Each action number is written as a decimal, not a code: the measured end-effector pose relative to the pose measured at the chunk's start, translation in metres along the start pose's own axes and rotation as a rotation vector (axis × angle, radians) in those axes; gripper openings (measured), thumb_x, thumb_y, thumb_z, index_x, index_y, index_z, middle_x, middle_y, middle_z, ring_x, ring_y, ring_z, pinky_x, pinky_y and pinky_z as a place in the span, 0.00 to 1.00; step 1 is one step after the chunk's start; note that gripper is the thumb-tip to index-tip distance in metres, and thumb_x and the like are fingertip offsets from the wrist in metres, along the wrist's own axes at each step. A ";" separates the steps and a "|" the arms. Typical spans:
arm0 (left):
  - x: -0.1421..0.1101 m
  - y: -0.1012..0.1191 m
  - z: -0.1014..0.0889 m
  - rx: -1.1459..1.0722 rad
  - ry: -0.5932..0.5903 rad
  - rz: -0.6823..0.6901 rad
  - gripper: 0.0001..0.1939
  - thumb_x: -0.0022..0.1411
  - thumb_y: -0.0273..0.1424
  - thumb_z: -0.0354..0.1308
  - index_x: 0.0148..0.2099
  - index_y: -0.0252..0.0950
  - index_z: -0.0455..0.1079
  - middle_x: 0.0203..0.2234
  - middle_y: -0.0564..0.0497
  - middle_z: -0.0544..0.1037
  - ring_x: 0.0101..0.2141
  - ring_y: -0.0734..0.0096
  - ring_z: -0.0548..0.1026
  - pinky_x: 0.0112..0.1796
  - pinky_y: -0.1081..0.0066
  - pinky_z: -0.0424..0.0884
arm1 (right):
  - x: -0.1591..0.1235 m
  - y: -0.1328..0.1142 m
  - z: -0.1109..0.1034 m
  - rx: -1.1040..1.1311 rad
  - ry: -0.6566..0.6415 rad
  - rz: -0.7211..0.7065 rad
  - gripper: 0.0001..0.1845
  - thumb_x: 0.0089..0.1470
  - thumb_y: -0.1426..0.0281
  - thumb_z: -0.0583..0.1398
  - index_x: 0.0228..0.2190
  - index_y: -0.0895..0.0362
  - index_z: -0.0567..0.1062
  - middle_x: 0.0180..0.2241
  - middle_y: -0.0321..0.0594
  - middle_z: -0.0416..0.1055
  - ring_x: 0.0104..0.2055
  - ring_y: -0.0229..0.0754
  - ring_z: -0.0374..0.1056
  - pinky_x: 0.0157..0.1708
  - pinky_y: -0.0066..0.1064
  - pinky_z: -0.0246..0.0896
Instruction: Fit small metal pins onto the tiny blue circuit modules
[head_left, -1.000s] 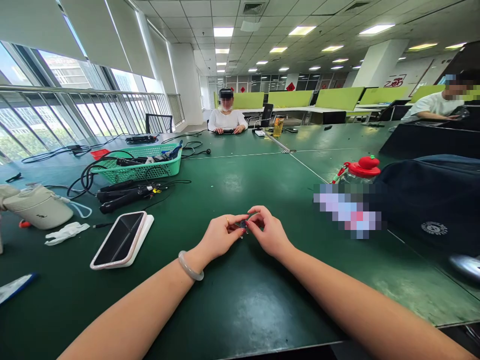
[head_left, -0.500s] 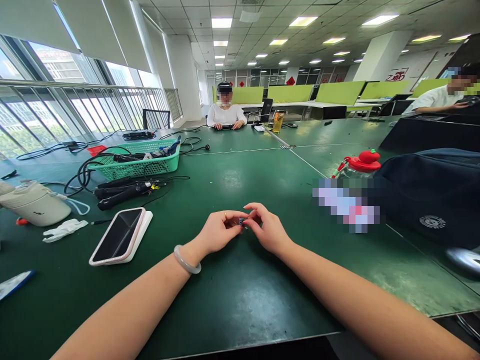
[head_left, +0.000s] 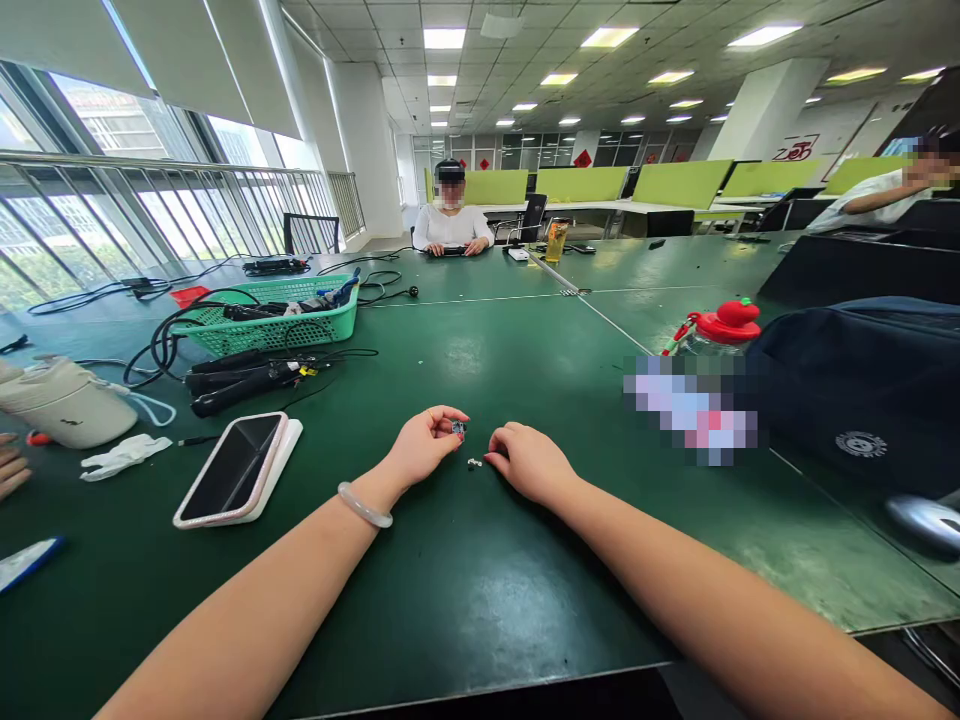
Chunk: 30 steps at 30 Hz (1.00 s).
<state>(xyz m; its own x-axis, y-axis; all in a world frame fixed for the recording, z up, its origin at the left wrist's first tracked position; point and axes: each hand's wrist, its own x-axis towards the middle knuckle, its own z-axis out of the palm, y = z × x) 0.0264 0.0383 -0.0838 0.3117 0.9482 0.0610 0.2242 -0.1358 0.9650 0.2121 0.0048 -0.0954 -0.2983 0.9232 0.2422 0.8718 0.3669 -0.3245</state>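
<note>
"Pinching something, is that left hand (head_left: 421, 445)?"

"Yes, a small dark piece (head_left: 458, 429), caught between thumb and fingers just above the desk (head_left: 480, 580). It's too tiny for me to make out from where I'm standing."

"Why only the fingertips?"

"With a thing that small, I'd guess a full fist would swallow it. Held like that, part of it shows past the fingers."

"And the right hand (head_left: 531, 462)?"

"Its fingers are curled, thumb close to the forefinger. I can't tell whether anything sits between them."

"What are those little bits (head_left: 474, 463) lying between the hands?"

"Whitish and dark, that's all I can say. They're on the desk just beside the right fingertips, probably so they stay within easy reach and in plain sight."

"The phone (head_left: 240, 465) is well off to the left, then."

"Resting on a flat white thing (head_left: 283, 452), out of the way, I suppose, as is the green basket (head_left: 300, 330) farther back. That other person's hand (head_left: 10, 468) at the far left is apart from all this."
</note>
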 end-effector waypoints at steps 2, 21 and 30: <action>0.000 -0.001 0.000 -0.019 -0.015 -0.003 0.15 0.46 0.28 0.59 0.40 0.32 0.68 0.28 0.51 0.70 0.29 0.76 0.69 0.34 0.74 0.67 | 0.001 0.000 0.002 -0.031 -0.001 -0.011 0.03 0.52 0.71 0.59 0.27 0.56 0.72 0.30 0.39 0.68 0.32 0.40 0.65 0.32 0.29 0.57; -0.008 0.007 0.007 0.296 -0.068 0.119 0.14 0.49 0.33 0.62 0.40 0.38 0.70 0.29 0.53 0.74 0.30 0.74 0.70 0.35 0.73 0.66 | -0.002 -0.007 -0.009 0.226 0.178 -0.215 0.05 0.57 0.75 0.52 0.29 0.57 0.67 0.31 0.37 0.64 0.32 0.35 0.60 0.33 0.25 0.55; -0.010 0.007 0.011 0.267 -0.132 0.179 0.13 0.49 0.31 0.62 0.39 0.37 0.70 0.32 0.53 0.75 0.34 0.71 0.71 0.41 0.71 0.65 | -0.003 -0.009 -0.012 0.039 0.186 -0.311 0.05 0.58 0.72 0.53 0.33 0.57 0.69 0.32 0.39 0.65 0.35 0.37 0.61 0.35 0.27 0.55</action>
<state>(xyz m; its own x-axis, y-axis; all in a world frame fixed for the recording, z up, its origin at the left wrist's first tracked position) 0.0353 0.0243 -0.0809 0.4807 0.8597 0.1729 0.3832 -0.3833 0.8404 0.2096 -0.0032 -0.0822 -0.4682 0.7311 0.4963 0.7337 0.6346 -0.2428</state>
